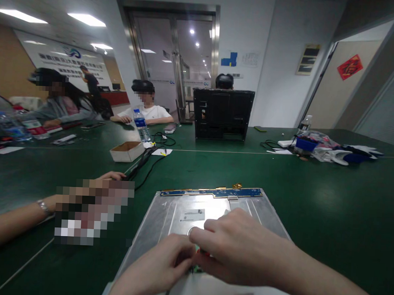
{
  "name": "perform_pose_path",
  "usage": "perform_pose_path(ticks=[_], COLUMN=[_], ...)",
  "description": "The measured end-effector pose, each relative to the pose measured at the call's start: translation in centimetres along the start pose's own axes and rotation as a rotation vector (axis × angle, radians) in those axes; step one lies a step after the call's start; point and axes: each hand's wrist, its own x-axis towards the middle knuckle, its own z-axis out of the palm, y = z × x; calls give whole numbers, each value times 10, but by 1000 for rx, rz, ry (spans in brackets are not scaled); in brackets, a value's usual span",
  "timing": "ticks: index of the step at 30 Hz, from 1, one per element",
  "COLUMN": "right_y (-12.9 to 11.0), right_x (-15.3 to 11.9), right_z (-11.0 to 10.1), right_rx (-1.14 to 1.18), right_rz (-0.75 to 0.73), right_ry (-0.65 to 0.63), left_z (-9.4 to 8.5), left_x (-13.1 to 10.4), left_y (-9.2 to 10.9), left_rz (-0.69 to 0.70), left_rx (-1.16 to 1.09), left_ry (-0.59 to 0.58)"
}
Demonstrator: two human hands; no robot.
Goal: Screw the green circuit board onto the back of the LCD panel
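Observation:
A silver metal panel [177, 209] lies on the green table, with a blue circuit strip [211, 193] along its far edge. Over the panel's middle, my left hand [166, 263] is closed beside a small green and red part [196, 267]. My right hand [238, 249] comes in from the right, fingers curled around something red at the same spot. The fingertips of both hands nearly meet there and hide most of the part, so what each hand holds is too covered to name.
Another person's forearm [20, 220] rests on the table at left. Beyond are an open cardboard box [127, 152], a water bottle [140, 124], black cables [148, 171], a black casing [223, 114], and gloves with a blue container [306, 143] at right.

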Motion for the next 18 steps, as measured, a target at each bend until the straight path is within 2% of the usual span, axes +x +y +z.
perform_pose_path(ticks=[8, 18], right_y=[-2, -2], right_x=[-1, 2], right_z=[-1, -2], right_rx=[90, 25], right_rz=[-55, -45], right_ry=[-2, 5], left_z=[-4, -3], left_x=[-3, 1], left_y=[3, 5], left_rz=[0, 38], left_rx=[-10, -87], left_ry=[22, -15])
